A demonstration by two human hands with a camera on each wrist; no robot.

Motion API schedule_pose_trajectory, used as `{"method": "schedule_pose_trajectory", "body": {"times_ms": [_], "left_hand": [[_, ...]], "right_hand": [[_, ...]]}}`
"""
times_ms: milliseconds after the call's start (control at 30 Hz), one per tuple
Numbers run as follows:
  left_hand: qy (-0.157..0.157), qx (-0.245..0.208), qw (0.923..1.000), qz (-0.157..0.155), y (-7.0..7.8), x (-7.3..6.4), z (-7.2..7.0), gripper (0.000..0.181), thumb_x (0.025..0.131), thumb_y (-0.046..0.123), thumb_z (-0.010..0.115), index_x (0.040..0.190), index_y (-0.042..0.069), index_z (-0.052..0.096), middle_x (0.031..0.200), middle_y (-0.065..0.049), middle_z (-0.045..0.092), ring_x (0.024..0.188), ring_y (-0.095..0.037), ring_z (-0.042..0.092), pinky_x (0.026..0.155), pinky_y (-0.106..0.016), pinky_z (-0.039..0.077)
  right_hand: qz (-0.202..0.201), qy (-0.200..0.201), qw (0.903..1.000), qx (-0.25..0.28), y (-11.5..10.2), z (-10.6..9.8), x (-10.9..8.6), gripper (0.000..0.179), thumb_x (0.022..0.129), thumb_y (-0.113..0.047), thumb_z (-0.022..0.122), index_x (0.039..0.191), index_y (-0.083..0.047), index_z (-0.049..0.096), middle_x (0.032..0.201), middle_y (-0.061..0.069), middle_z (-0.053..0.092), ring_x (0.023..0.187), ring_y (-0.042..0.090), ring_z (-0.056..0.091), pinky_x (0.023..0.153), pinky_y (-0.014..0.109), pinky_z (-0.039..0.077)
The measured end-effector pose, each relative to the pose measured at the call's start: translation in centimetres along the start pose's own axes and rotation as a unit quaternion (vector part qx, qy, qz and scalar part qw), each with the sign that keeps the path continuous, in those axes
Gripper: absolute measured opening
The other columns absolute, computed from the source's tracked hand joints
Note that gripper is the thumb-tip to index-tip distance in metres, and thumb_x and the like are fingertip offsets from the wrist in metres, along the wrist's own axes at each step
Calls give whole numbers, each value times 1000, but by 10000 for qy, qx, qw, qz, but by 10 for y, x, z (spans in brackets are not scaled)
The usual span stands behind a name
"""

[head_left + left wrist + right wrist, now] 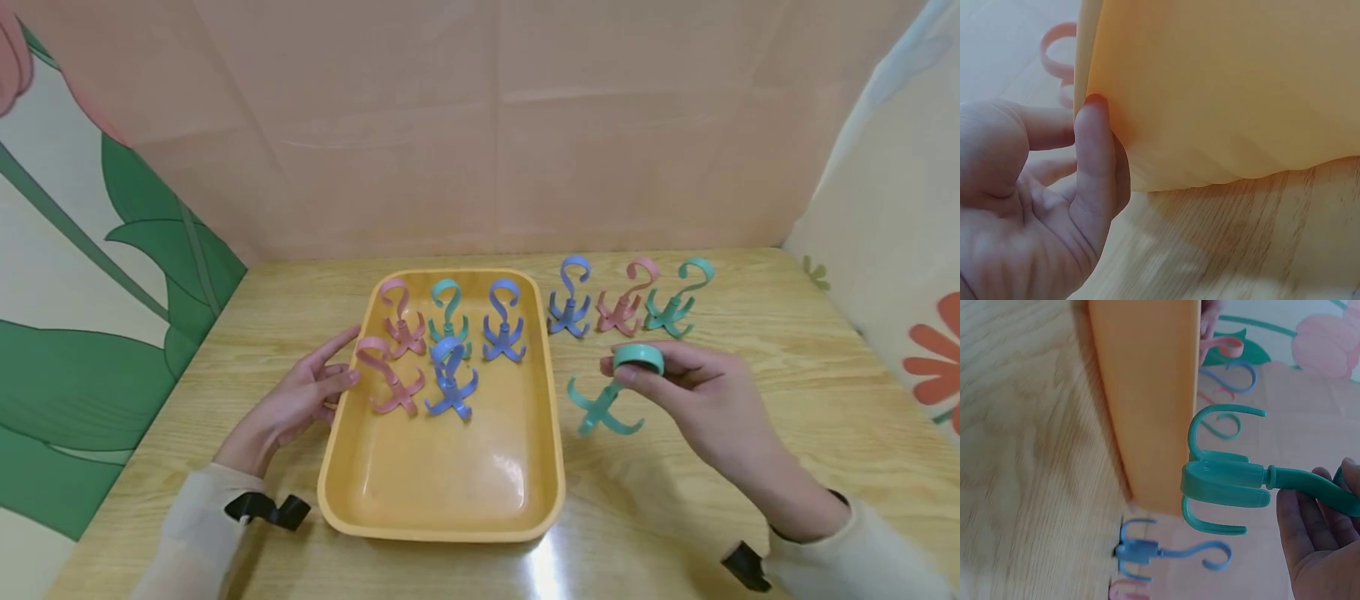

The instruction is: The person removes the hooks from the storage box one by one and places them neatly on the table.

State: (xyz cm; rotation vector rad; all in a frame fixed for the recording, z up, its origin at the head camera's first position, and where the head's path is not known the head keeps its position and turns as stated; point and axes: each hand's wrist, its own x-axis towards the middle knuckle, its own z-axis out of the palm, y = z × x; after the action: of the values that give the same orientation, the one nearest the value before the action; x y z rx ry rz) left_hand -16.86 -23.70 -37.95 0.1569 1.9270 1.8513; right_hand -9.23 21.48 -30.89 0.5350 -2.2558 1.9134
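My right hand pinches a teal four-pronged rotating hook by its curved top, holding it above the table just right of a yellow tray. Its prongs hang toward the tray side. At the tray's left edge, my left hand grips the rim, thumb on one side and fingers against the outer wall. Inside the tray, a pink hook, a teal hook and a blue hook stand in the back row. Nearer are another pink hook and another blue hook.
Right of the tray, a blue hook, a pink hook and a teal hook stand in a row on the wooden table. A pink sheet rises behind the table; flower-patterned panels flank it.
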Motion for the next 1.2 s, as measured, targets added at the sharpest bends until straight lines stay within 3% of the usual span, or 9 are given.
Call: {"method": "schedule_pose_trajectory", "body": {"times_ms": [300, 733, 800, 967, 1200], "left_hand": [[-32, 17, 10000, 24, 1, 1, -1, 71, 106, 10, 51, 163, 23, 12, 111, -25, 63, 78, -27, 72, 59, -41, 61], [-9, 30, 10000, 0, 1, 0, 0, 71, 106, 11, 52, 163, 25, 13, 115, -26, 63, 79, -27, 72, 61, -41, 61], [3, 42, 10000, 0, 1, 0, 0, 71, 105, 12, 52, 163, 25, 14, 115, -26, 62, 79, -27, 72, 60, -40, 61], [7, 50, 10000, 7, 2, -1, 0, 70, 105, 12, 52, 163, 25, 14, 116, -27, 62, 77, -27, 72, 59, -38, 61], [-56, -39, 10000, 21, 1, 0, 0, 71, 106, 12, 52, 163, 25, 12, 114, -24, 63, 75, -24, 71, 59, -38, 61]], "right_hand": [[300, 417, 9985, -173, 16, -40, -4, 15, 94, 4, 67, 107, 13, 69, 104, 13, 75, 100, 17, 72, 87, 21, 55], [736, 446, 9874, -1330, 54, -110, 1, 27, 100, -8, 62, 122, 8, 65, 111, 0, 75, 100, 7, 70, 81, 15, 54], [770, 495, 9880, -1245, 60, -120, 3, 28, 100, -7, 62, 122, 9, 64, 111, -1, 75, 101, 6, 70, 81, 14, 54], [670, 638, 9949, -410, 70, -140, 8, 27, 97, -1, 64, 120, 13, 62, 109, 4, 75, 101, 9, 71, 81, 19, 56], [1039, 882, 9901, -345, 79, -162, 15, 28, 96, -4, 67, 122, 7, 66, 104, -1, 76, 95, 6, 71, 77, 19, 57]]}}
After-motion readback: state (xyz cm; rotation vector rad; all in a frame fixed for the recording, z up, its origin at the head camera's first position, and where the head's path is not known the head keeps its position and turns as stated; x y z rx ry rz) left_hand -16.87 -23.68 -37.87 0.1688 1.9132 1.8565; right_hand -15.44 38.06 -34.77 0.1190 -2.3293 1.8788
